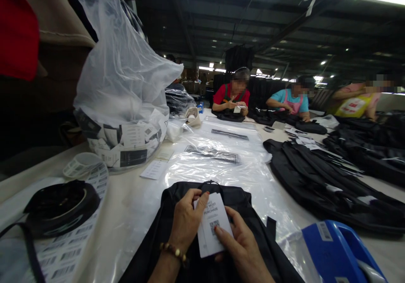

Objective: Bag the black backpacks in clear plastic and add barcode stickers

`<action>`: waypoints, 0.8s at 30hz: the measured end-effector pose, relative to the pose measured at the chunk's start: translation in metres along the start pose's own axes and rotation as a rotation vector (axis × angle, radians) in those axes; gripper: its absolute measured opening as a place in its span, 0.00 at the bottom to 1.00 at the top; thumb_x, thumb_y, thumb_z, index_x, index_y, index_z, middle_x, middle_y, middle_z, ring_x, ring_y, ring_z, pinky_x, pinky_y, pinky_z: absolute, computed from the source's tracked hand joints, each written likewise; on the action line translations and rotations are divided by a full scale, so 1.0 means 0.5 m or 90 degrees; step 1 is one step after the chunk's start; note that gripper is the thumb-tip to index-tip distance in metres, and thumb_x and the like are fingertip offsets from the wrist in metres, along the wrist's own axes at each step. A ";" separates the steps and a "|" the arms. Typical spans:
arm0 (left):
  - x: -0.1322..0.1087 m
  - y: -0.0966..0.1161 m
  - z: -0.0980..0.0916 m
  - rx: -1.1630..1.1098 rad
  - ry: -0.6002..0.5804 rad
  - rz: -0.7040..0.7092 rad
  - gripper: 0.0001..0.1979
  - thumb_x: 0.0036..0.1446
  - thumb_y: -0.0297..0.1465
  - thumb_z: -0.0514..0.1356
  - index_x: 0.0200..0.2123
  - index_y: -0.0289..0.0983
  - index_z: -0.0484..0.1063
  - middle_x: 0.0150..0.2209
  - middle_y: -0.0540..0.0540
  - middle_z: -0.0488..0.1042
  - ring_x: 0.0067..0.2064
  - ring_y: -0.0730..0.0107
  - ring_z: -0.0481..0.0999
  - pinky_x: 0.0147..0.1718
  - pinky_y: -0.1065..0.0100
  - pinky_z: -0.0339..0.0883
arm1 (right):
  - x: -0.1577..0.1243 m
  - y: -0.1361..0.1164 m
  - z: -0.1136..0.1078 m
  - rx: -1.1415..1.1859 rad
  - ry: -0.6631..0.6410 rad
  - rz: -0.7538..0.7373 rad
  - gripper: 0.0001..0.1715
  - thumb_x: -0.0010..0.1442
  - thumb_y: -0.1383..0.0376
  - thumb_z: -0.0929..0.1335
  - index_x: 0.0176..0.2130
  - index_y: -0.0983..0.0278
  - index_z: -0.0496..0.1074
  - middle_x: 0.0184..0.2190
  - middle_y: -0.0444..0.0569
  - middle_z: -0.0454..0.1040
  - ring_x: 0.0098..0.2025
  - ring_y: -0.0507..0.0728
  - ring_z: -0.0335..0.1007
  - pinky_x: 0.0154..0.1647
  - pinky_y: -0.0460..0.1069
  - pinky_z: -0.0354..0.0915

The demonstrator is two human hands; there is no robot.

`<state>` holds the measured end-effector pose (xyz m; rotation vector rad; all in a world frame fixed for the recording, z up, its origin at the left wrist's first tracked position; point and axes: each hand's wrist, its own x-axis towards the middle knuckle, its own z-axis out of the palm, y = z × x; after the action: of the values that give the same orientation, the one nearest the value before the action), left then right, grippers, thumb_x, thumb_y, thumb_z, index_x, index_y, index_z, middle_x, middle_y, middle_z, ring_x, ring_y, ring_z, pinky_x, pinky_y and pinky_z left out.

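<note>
White printed cards (212,219) with a QR code are held between my two hands, above a black bag (243,198) lying on the table in front of me. My left hand (187,217), with a beaded bracelet at the wrist, pinches the upper left edge of the cards. The lower right of the cards is gripped by my right hand (236,238), its thumb lying over the front. A thin black cord loops at the top of the bag, just above the cards.
Clear plastic bags (196,169) lie beyond the black bag. A plastic sack of tags (126,105), barcode stickers (68,245) and a black tape roll (61,207) are left. Right are a blue dispenser (341,253) and black bags (329,186). Several people work across the table.
</note>
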<state>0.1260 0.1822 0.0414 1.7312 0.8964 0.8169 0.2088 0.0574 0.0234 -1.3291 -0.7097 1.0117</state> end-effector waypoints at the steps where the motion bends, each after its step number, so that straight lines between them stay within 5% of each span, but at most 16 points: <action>1: -0.002 0.005 0.004 -0.061 -0.016 -0.060 0.17 0.47 0.44 0.60 0.33 0.36 0.71 0.26 0.47 0.75 0.27 0.66 0.73 0.27 0.67 0.66 | -0.001 0.000 0.004 0.002 -0.018 0.000 0.33 0.53 0.50 0.68 0.53 0.62 0.57 0.31 0.46 0.71 0.29 0.56 0.69 0.21 0.48 0.66; 4: -0.001 0.010 0.008 -0.215 -0.045 -0.196 0.19 0.36 0.40 0.66 0.30 0.34 0.70 0.22 0.50 0.73 0.23 0.70 0.71 0.21 0.71 0.63 | 0.007 -0.020 -0.001 -0.105 0.006 0.000 0.27 0.55 0.48 0.64 0.48 0.61 0.63 0.32 0.47 0.72 0.31 0.57 0.70 0.28 0.50 0.67; 9: 0.005 0.009 -0.002 -0.298 -0.043 -0.240 0.16 0.32 0.38 0.67 0.23 0.34 0.69 0.17 0.53 0.69 0.20 0.75 0.67 0.19 0.74 0.60 | 0.094 -0.072 -0.033 -0.485 0.240 -0.208 0.16 0.55 0.56 0.62 0.40 0.62 0.67 0.40 0.52 0.71 0.45 0.62 0.66 0.49 0.58 0.59; 15: 0.014 -0.006 -0.011 -0.309 0.010 -0.219 0.16 0.33 0.38 0.67 0.23 0.34 0.69 0.18 0.53 0.69 0.20 0.75 0.66 0.19 0.74 0.60 | 0.204 -0.058 -0.029 -0.551 0.138 -0.287 0.04 0.53 0.66 0.60 0.32 0.61 0.63 0.28 0.45 0.68 0.32 0.55 0.66 0.37 0.51 0.63; 24: 0.027 -0.033 -0.025 -0.289 0.057 -0.212 0.15 0.36 0.38 0.66 0.25 0.33 0.69 0.18 0.52 0.69 0.21 0.75 0.66 0.19 0.74 0.60 | 0.226 -0.058 -0.038 -0.626 -0.025 -0.359 0.10 0.52 0.72 0.61 0.33 0.61 0.68 0.32 0.45 0.66 0.35 0.52 0.65 0.39 0.48 0.62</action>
<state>0.1189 0.2034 0.0309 1.1235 0.9419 0.8026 0.2793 0.1519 0.0346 -1.7595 -1.6228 0.1888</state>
